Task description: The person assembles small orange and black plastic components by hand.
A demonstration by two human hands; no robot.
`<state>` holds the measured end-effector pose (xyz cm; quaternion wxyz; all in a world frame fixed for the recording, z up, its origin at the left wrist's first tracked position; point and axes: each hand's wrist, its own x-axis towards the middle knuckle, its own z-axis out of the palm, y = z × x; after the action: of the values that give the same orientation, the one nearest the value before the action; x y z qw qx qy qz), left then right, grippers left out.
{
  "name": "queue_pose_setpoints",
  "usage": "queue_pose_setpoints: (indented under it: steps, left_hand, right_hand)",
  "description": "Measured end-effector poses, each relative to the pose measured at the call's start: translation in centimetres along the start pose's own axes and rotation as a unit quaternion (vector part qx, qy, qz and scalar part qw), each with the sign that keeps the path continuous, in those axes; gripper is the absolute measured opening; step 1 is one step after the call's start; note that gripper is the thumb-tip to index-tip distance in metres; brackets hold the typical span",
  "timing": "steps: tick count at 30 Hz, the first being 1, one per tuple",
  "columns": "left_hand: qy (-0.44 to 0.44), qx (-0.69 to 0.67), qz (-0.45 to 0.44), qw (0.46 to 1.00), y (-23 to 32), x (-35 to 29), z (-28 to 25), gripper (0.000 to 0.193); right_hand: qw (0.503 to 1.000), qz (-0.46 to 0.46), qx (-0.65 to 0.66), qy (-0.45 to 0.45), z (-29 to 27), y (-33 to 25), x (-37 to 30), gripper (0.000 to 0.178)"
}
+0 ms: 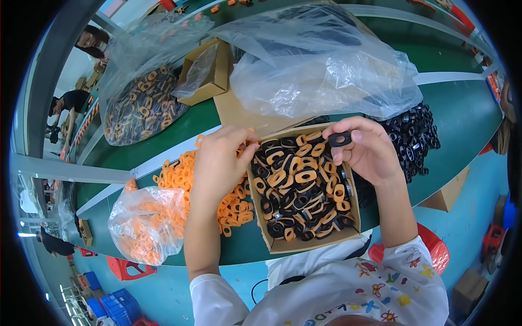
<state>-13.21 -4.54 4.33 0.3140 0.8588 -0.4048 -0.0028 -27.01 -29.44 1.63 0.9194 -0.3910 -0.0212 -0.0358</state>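
In the right hand (370, 149), 1 black ring (340, 139) is pinched between thumb and fingertips above the far right corner of a cardboard box (312, 242); the grip is closed on its edge, probably so that its oval hole is left clear and in sight. The left hand (222, 157) is held at the box's left side, over a heap of orange rings (235, 209), with thumb and fingertip brought close together; whether anything is held in that grip cannot be told. The box is filled with mixed orange and black rings, and is set at the near edge of the green desk (454, 103) between the 2 heaps, presumably so that the orange rings on the left and the black rings (410, 138) on the right can both be reached. Some orange rings are held in a clear bag (147, 224), likely to stop scattering. Farther back, a large plastic bag (321, 81) is laid beside a small carton (220, 70), seemingly to leave the near edge to the hands.
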Motion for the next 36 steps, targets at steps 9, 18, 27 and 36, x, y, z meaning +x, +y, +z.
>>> queue_pose_setpoints:
  steps: [9, 18, 27, 36]
  left_hand:
    - [0.056, -0.359, -0.112, 0.925, 1.7, -0.1, -0.7, 0.012]
    - [-0.069, -0.591, -0.134, 0.792, 4.2, -1.2, 0.6, 0.024]
    - [-0.012, -0.549, -0.022, 0.835, 4.7, -1.5, 2.3, 0.021]
    - [-0.011, -0.498, -0.008, 0.867, 5.0, -1.7, 2.3, 0.022]
  right_hand:
    - [0.998, -0.043, -0.045, 0.018, 0.6, 0.7, -0.6, 0.020]
    - [0.985, -0.107, -0.136, 0.003, 1.6, 1.8, -0.7, 0.022]
    - [0.980, -0.096, -0.171, 0.016, 2.8, 1.5, -1.1, 0.028]
    - [0.951, -0.160, -0.263, -0.022, 2.8, 2.2, -1.1, 0.027]
